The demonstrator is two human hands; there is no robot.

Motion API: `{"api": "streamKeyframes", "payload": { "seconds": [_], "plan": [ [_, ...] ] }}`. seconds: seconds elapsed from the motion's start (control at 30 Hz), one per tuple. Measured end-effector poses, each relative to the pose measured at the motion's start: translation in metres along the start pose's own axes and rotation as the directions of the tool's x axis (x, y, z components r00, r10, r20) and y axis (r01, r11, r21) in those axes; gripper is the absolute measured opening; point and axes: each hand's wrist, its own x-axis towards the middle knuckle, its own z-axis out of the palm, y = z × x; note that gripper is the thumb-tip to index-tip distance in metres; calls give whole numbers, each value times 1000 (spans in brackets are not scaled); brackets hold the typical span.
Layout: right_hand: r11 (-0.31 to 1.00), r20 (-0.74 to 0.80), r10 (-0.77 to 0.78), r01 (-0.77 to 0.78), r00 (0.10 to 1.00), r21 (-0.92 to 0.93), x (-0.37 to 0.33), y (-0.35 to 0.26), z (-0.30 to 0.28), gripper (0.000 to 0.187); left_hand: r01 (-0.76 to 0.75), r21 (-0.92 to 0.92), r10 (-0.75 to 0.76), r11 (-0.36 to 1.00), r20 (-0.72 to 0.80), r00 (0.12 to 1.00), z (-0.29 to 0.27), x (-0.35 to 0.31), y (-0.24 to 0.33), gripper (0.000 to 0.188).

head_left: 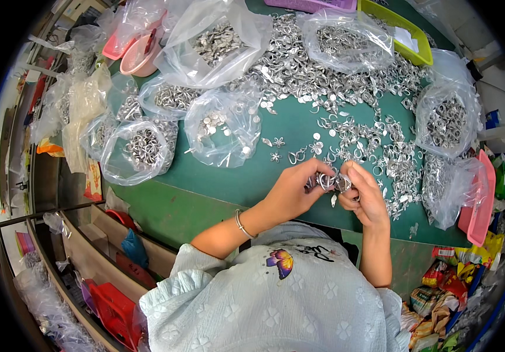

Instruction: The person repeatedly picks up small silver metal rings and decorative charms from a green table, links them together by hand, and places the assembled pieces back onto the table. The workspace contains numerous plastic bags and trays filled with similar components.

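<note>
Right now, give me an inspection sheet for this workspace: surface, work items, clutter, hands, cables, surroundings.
Surface: green tabletop, bare in patches, heavily covered along its far and right parts.
Work items: silver metal pieces, ring-like, flower-like and disc-shaped, heaped and scattered.
Clutter: clear plastic bags holding more pieces; pink tray at the right edge; yellow-green tray at the far side.
Hands: left hand and right hand close together, each gripping silver pieces.
Cables: nothing seen.
Surroundings: red basket lower left; colourful packages lower right.
</note>
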Motion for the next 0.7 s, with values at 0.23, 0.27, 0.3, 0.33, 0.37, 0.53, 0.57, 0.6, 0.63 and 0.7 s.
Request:
{"api": "streamKeyframes", "payload": {
  "seconds": [0.23,0.27,0.3,0.33,0.37,0.53,0.57,0.6,0.63,0.7],
  "plan": [
    [920,-134,-264,208,955,-332,-3,19,16,26,-82,195,99,977,-77,992,6,-5,6,27],
    [849,-92,-349,273,933,-452,-4,19,16,26,-129,234,156,964,-102,982,7,-6,6,27],
    [759,-39,-425,332,904,-560,-4,19,17,27,-136,242,162,961,-91,983,7,-7,7,27],
    [650,23,-491,384,871,-655,-4,19,17,27,-143,249,168,958,-79,983,6,-7,10,28],
    [584,94,-501,416,861,-697,-5,20,13,26,-152,255,174,955,-67,982,5,-7,12,28],
    [986,35,-118,121,992,-114,-8,7,10,27,-264,301,263,916,42,964,0,-7,10,29],
    [999,66,-47,46,997,17,-9,4,11,27,-312,307,311,899,54,949,-1,-5,7,29],
    [998,77,-16,11,997,59,-11,0,13,28,-315,322,309,893,70,949,-2,-4,6,29],
    [995,90,15,-24,996,101,-12,-3,15,28,-317,338,307,886,86,948,-2,-4,5,30],
    [995,28,-54,56,998,-83,-13,1,16,29,-307,375,286,875,113,952,-2,-2,4,29]
  ]
}}
